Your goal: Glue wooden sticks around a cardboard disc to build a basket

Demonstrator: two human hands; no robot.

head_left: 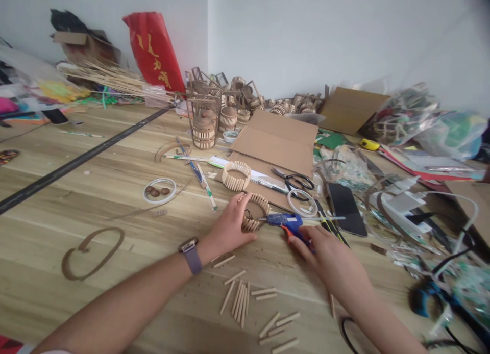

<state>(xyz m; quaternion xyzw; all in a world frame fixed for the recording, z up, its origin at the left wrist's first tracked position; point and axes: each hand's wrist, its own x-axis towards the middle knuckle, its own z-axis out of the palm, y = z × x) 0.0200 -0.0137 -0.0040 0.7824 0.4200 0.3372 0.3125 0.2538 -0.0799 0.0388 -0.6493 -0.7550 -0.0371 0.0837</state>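
My left hand (228,225), with a watch on the wrist, curls around a small ring of short wooden sticks (257,211) lying on the wooden table (76,211). My right hand (325,254) grips a blue hot glue gun (286,222) with an orange trigger. Its nozzle points left at the ring's right side. Several loose short wooden sticks (248,300) lie scattered on the table just below my hands. A second, similar stick ring (236,175) rests on brown cardboard (275,140) behind the first.
Black scissors (296,181), a white ring (302,203), a black phone (345,209) and white chargers with cables (401,203) lie to the right. Finished stick baskets (204,127) stand at the back. A white ring (160,191) and a cardboard loop (92,252) lie to the left.
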